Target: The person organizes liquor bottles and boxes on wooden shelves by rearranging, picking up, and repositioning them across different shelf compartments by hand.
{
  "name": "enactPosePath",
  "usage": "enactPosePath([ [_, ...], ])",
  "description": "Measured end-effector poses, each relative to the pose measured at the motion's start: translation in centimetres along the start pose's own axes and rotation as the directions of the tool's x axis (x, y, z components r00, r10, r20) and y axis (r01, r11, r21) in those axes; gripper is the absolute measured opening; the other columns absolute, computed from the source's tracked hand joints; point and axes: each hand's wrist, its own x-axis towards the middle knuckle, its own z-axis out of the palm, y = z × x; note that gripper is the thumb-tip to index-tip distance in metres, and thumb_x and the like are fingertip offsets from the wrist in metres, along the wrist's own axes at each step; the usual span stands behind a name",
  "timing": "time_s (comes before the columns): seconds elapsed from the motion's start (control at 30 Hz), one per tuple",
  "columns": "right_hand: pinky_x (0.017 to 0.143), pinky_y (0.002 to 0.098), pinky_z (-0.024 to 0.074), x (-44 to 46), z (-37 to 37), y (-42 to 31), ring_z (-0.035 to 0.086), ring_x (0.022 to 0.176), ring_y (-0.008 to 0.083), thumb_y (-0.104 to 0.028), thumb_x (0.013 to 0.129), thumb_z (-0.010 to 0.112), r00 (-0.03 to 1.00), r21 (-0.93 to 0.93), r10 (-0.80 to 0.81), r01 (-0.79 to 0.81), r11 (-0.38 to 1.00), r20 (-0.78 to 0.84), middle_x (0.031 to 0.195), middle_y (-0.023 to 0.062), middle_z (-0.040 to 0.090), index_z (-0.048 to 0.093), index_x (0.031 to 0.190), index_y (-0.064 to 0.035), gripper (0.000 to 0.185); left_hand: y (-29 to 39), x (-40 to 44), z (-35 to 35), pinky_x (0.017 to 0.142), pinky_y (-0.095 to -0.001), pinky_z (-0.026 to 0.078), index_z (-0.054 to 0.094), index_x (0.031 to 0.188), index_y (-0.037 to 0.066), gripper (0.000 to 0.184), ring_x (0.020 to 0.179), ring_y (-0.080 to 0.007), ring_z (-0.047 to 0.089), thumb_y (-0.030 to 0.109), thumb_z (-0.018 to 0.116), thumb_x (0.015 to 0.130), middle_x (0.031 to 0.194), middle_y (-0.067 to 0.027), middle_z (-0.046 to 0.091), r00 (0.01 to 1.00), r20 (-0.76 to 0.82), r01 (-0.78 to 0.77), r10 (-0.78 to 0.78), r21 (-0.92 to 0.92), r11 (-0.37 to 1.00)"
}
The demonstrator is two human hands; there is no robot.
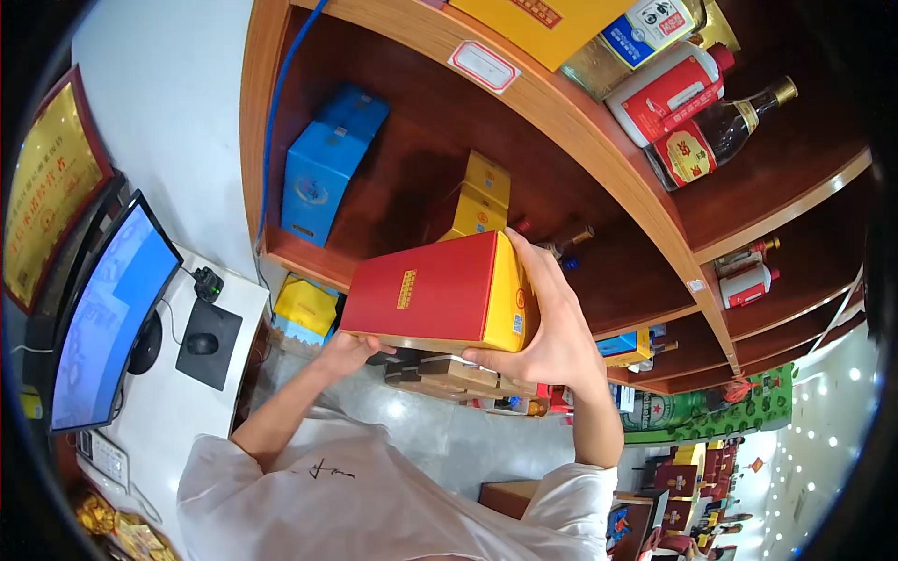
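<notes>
Holds red-and-yellow rectangular cardboard box [421,290] before near edge of brown wooden shelf [304,268], with long axis crosswise between hands; grasps yellow end in right hand [557,332] (with thumb underneath), supports red end's lower corner with left hand [344,357].

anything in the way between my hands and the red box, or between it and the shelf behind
Nothing visible: left hand and right hand both touch the red box, and the yellow box beyond stands inside the shelf.

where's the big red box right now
Centre of the head view: the red box is held between left hand and right hand, before the wooden shelf.
</notes>
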Motion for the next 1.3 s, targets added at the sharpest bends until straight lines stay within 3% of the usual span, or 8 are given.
enactPosePath([
  [0.23, 0.115, 0.0449, 0.0413, 2.4, 0.3, -0.2, 0.049, 0.136, 0.0429, -0.034, 0.063, 0.093, 1.0, -0.04, -0.006, 0.007, 0.999, 0.023, 0.145, 0.0279, 0.048, 0.035, 0.155, 0.0045, 0.114, 1.2, 1.0, -0.9, 0.091, -0.0421, 0.062, 0.051, 0.14, 0.004, 0.065, 0.115, -0.0242, 0.066, 0.047, 0.069, 0.095, 0.131, -0.0101, 0.063, 0.999, -0.03, 0.026, -0.026, 0.017, 1.0],
  [0.47, 0.118, 0.0474, 0.0372, 10.6, 1.8, 2.4, 0.043, 0.142, 0.0453, -0.041, 0.063, 0.092, 1.0, -0.123, -0.003, 0.003, 0.992, -0.001, 0.15, 0.0332, 0.045, 0.035, 0.155, 0.0026, 0.117, 6.3, 6.6, -0.7, 0.091, -0.0392, 0.061, 0.051, 0.141, 0.002, 0.055, 0.11, -0.0285, 0.07, 0.039, 0.064, 0.104, 0.13, -0.0164, 0.065, 0.905, -0.392, 0.214, -0.167, 0.078, 0.974],
  [0.6, 0.119, 0.0463, 0.0365, 16.5, 3.6, 6.4, 0.044, 0.143, 0.0431, -0.043, 0.063, 0.092, 0.998, -0.119, 0.053, -0.049, 0.992, 0.032, 0.153, 0.0278, 0.047, 0.033, 0.158, -0.0029, 0.119, 3.9, 6.4, -1.5, 0.109, -0.0401, 0.049, 0.026, 0.16, -0.001, 0.09, 0.137, -0.0285, 0.05, 0.033, 0.077, 0.094, 0.153, -0.0234, 0.043, 0.874, -0.46, 0.07, 0.154, 0.435, 0.898],
  [0.63, 0.119, 0.0457, 0.0366, 17.8, 4.1, 7.2, 0.044, 0.143, 0.0423, -0.043, 0.063, 0.093, 0.998, -0.108, 0.043, -0.037, 0.993, 0.045, 0.153, 0.0265, 0.048, 0.033, 0.159, -0.0039, 0.12, 4.5, 6.3, -1.6, 0.115, -0.045, 0.043, 0.02, 0.162, 0.0, 0.099, 0.147, -0.0333, 0.037, 0.03, 0.081, 0.09, 0.161, -0.0273, 0.03, 0.905, -0.399, 0.082, 0.15, 0.508, 0.857],
  [0.73, 0.12, 0.0436, 0.0373, 20.5, 5.6, 8.4, 0.045, 0.144, 0.0391, -0.039, 0.063, 0.094, 0.995, -0.148, 0.064, -0.053, 0.988, 0.071, 0.153, 0.0238, 0.049, 0.033, 0.159, -0.0066, 0.118, 5.0, 7.4, -1.8, 0.12, -0.0482, 0.035, 0.02, 0.161, -0.003, 0.099, 0.153, -0.0413, 0.028, 0.029, 0.08, 0.089, 0.162, -0.0308, 0.027, 0.951, -0.282, 0.087, 0.129, 0.641, 0.763],
  [0.9, 0.122, 0.0423, 0.0351, 23.5, 7.1, 11.1, 0.039, 0.148, 0.0382, -0.03, 0.065, 0.093, 0.967, -0.155, 0.129, -0.095, 0.983, 0.221, 0.16, 0.0232, 0.04, 0.036, 0.158, -0.0056, 0.112, 3.3, 12.0, -3.6, 0.122, -0.0458, 0.033, 0.02, 0.162, -0.001, 0.1, 0.151, -0.0398, 0.032, 0.03, 0.08, 0.088, 0.163, -0.029, 0.029, 0.94, -0.224, 0.024, 0.259, 0.797, 0.604],
  [1.13, 0.123, 0.0469, 0.0324, 22.3, 7.8, 12.9, 0.034, 0.148, 0.0439, -0.041, 0.075, 0.088, 0.992, -0.43, 0.071, -0.019, 0.903, 0.106, 0.156, 0.026, 0.044, 0.04, 0.156, -0.0062, 0.101, 2.9, 17.3, -5.6, 0.125, -0.049, 0.024, 0.007, 0.163, -0.001, 0.116, 0.153, -0.0463, 0.023, 0.038, 0.081, 0.083, 0.164, -0.0324, 0.021, 0.96, -0.229, 0.081, 0.159, 0.775, 0.626],
  [1.3, 0.12, 0.0435, 0.0357, 15.6, 4.1, 13.0, 0.039, 0.145, 0.0404, -0.037, 0.083, 0.083, 0.997, -0.246, -0.034, 0.018, 0.969, -0.063, 0.152, 0.0217, 0.048, 0.052, 0.147, -0.0033, 0.079, 1.0, 18.4, -6.8, 0.126, -0.0549, 0.018, -0.002, 0.164, 0.003, 0.121, 0.153, -0.0517, 0.013, 0.035, 0.082, 0.083, 0.166, -0.0319, 0.016, 0.966, -0.198, 0.072, 0.165, 0.821, 0.567],
])
